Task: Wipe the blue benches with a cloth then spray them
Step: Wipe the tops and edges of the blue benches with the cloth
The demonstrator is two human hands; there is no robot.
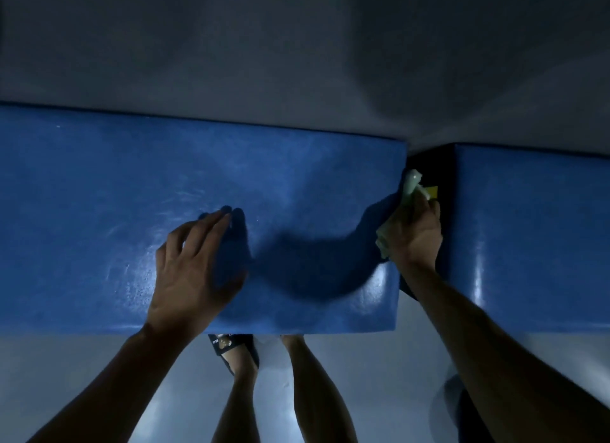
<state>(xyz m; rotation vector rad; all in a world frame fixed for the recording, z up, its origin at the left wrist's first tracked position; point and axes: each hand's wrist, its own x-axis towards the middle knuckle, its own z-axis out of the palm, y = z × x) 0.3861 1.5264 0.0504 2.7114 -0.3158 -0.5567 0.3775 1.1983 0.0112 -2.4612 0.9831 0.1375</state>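
A long blue bench [132, 195] runs across the view, its glossy top facing me. A second blue bench [534, 238] stands to its right, across a dark gap. My left hand [191, 264] rests flat on the first bench's top, fingers straight. My right hand [416, 231] grips a pale green cloth [411, 183] at the first bench's right edge, partly over the gap. Part of the cloth bunches out below my palm. No spray bottle shows.
A grey wall [297, 46] rises behind the benches. A dark gap [429, 165] with a small yellow thing [433, 191] in it separates them. My legs and a dark sandal [231, 347] stand on the grey floor [82, 370] just before the bench.
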